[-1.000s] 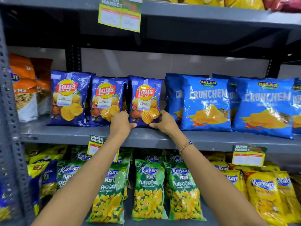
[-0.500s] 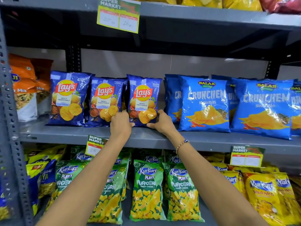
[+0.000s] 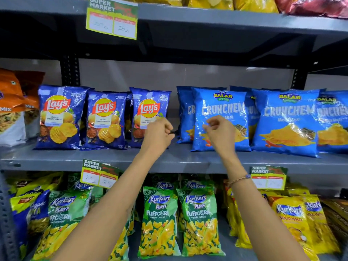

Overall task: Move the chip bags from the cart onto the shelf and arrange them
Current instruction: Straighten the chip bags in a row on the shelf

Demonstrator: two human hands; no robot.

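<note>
Upright: three Lay's bags [image 3: 104, 119], both hands [image 3: 158, 136] empty.

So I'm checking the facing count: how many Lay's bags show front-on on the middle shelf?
3, upright in a row: the left Lay's bag, the middle Lay's bag, the right Lay's bag partly behind the left hand. Edges between them suggest more hidden behind.

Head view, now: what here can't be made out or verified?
- Cart: outside the frame.
- Third Lay's bag: lower right hidden by left hand.
- Price tag figures: too blurred to read.
- Top-shelf bags: cut off by the upper edge.
</note>
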